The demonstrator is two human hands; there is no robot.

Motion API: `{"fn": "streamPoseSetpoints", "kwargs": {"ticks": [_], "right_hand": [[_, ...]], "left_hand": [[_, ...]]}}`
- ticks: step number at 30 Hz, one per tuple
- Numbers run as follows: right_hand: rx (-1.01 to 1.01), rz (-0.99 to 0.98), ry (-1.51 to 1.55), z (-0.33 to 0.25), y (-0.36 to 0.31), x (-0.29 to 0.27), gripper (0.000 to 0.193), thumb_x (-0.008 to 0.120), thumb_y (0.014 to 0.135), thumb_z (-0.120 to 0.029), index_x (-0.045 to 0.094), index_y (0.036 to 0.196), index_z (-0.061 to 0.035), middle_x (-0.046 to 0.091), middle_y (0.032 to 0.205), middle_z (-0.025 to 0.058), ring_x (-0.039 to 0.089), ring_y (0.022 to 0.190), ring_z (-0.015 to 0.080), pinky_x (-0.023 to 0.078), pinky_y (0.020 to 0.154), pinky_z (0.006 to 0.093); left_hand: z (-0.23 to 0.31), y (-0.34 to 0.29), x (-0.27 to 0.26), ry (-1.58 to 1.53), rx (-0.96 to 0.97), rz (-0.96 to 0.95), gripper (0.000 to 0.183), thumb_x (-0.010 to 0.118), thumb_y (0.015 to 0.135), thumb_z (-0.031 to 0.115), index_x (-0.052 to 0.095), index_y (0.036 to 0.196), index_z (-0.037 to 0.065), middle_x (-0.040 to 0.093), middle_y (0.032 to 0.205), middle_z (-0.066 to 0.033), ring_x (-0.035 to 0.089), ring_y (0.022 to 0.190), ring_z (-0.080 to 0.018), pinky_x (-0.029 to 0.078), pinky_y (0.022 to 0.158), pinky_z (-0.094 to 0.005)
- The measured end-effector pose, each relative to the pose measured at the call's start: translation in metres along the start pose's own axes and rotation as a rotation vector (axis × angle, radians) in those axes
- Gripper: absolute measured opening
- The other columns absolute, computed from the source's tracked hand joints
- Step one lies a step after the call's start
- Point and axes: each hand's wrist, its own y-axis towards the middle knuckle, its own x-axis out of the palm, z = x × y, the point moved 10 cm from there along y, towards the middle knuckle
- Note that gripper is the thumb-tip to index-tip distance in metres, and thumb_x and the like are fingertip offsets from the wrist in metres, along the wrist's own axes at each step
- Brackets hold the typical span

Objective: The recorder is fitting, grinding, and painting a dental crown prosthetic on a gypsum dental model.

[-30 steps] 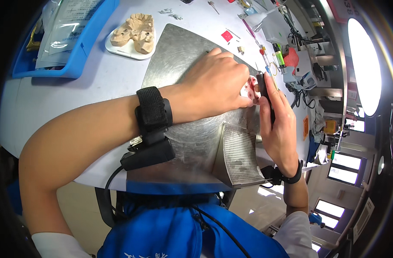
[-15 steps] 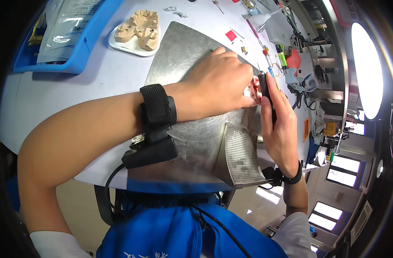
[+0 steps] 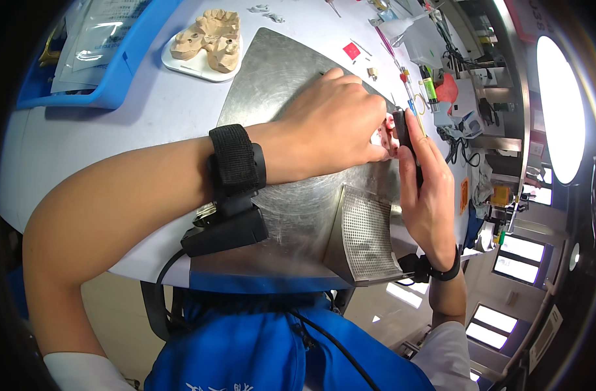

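My left hand [image 3: 340, 124] is closed around a small white dental piece with red marks [image 3: 380, 137], held above a scratched metal plate [image 3: 259, 85]. Most of that piece is hidden behind the fingers. My right hand [image 3: 431, 195] grips a dark handpiece [image 3: 403, 127] like a pen; a thin tip sticks out at its upper end. The handpiece sits right beside the marked piece; whether the tip touches it I cannot tell. Beyond my left wrist, a tan dental plaster model [image 3: 210, 42] stands on a white base.
A blue tray [image 3: 109, 91] with plastic packets is at far left. A perforated metal guard [image 3: 369, 238] rises at the plate's near edge. Beyond the hands lie a red square [image 3: 351, 50], a small tooth-like piece [image 3: 373, 73], a green-labelled tube [image 3: 429, 88] and cables [image 3: 454, 146].
My right hand and the handpiece have shifted very slightly right. The left hand keeps its hold on the dental piece; the whole view has moved a little.
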Motion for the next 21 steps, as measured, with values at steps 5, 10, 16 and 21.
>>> {"fn": "streamPoseSetpoints", "kwargs": {"ticks": [5, 10, 16, 21], "right_hand": [[0.027, -0.042, -0.014, 0.002, -0.002, 0.005, 0.047, 0.058, 0.103, -0.003, 0.054, 0.149, 0.0014, 0.065, 0.105, 0.0235, 0.066, 0.091, 0.0391, 0.054, 0.082, 0.0422], [0.017, -0.037, -0.039, 0.002, -0.002, 0.005, 0.046, 0.058, 0.103, -0.003, 0.053, 0.149, 0.0029, 0.066, 0.108, 0.0239, 0.066, 0.093, 0.0399, 0.054, 0.084, 0.0422], [0.0, 0.059, 0.002, 0.005, -0.001, -0.007, 0.048, 0.055, 0.103, -0.002, 0.052, 0.151, 0.0021, 0.068, 0.117, 0.0239, 0.068, 0.101, 0.035, 0.053, 0.09, 0.0406], [0.19, -0.003, -0.01, 0.054, -0.005, -0.017, 0.049, 0.062, 0.103, -0.008, 0.054, 0.15, -0.0038, 0.067, 0.134, 0.0255, 0.069, 0.117, 0.0387, 0.053, 0.097, 0.0411]], "left_hand": [[0.002, -0.002, 0.001, 0.007, 0.018, -0.001, 0.038, 0.076, 0.081, 0.043, 0.078, 0.087, 0.005, 0.071, 0.081, -0.0165, 0.066, 0.09, -0.033, 0.049, 0.091, -0.044], [0.0, 0.001, 0.005, 0.008, -0.008, -0.065, 0.037, 0.075, 0.082, 0.042, 0.078, 0.089, 0.006, 0.072, 0.082, -0.0159, 0.066, 0.092, -0.033, 0.049, 0.09, -0.0445], [-0.001, 0.001, 0.003, 0.023, -0.017, -0.064, 0.037, 0.076, 0.082, 0.04, 0.078, 0.095, 0.005, 0.071, 0.084, -0.0139, 0.065, 0.094, -0.0332, 0.048, 0.092, -0.0443], [0.007, 0.002, -0.004, 0.021, 0.013, 0.026, 0.057, 0.079, 0.079, 0.042, 0.07, 0.118, 0.001, 0.063, 0.109, -0.0158, 0.061, 0.109, -0.0322, 0.045, 0.095, -0.0431]]}}
